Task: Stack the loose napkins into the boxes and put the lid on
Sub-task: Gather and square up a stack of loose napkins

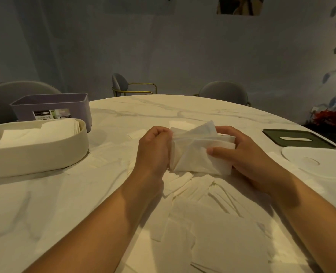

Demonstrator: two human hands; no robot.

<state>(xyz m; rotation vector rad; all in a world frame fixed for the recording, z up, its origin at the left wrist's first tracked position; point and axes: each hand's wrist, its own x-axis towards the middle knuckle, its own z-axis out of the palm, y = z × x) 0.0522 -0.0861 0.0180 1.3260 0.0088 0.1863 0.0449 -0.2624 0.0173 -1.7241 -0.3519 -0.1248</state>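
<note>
On the table [182, 111], a bundle of napkins [198, 152] is held at the middle, the left hand [153, 150] on its left side, the right hand [248, 154] on its right. Loose napkins [212, 223] lie beneath it and nearer the person. At the left, the near box [35, 154] holds stacked napkins [37, 133], with the far box [50, 103] just behind. At the right, the slotted lid [273, 134] lies behind the plain lid [320, 164]

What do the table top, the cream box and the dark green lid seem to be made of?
Table top: marble or a marble-look slab, white with grey veins, smooth. Cream box: probably matte plastic, judging by its rounded moulded walls and dull surface. Dark green lid: likely matte plastic too, thin with a cleanly cut slot.
</note>
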